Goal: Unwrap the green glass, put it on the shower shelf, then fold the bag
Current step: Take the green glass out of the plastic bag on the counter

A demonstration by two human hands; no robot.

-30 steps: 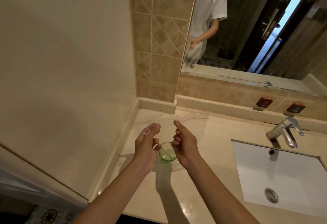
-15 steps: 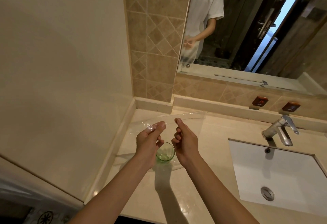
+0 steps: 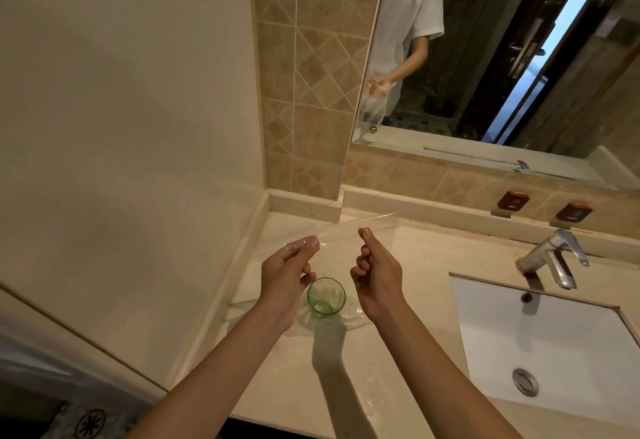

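Two hands worked above the table [image 3: 408, 251] in the single head view. The left hand [image 3: 285, 274] pinched the top edge of the clear bag [image 3: 349, 227] between thumb and fingers, with film bunched over its fingertips. The right hand [image 3: 375, 275] had its fingers curled and its thumb raised toward the same edge; whether it actually held the film I could not tell — the plastic was too transparent there. The bag's upper edge ran as a long taut line from about eight o'clock to two o'clock across the hands, and its lower part puddled on the table.

The green glass [image 3: 326, 297] stood upright, mouth up, on that puddled film, between the two wrists. It lay at roughly five o'clock from the left grip and seven o'clock from the right, just beside both, the left fingers perhaps slightly nearer. It looked already free of the bag — out in the open, not enclosed.

My judgement is that the unwrapping was about done, and the next move depended on one hand dropping straight down to the glass. No shower shelf showed in view. At three o'clock lay the sink [image 3: 540, 345] with its faucet [image 3: 550, 258].
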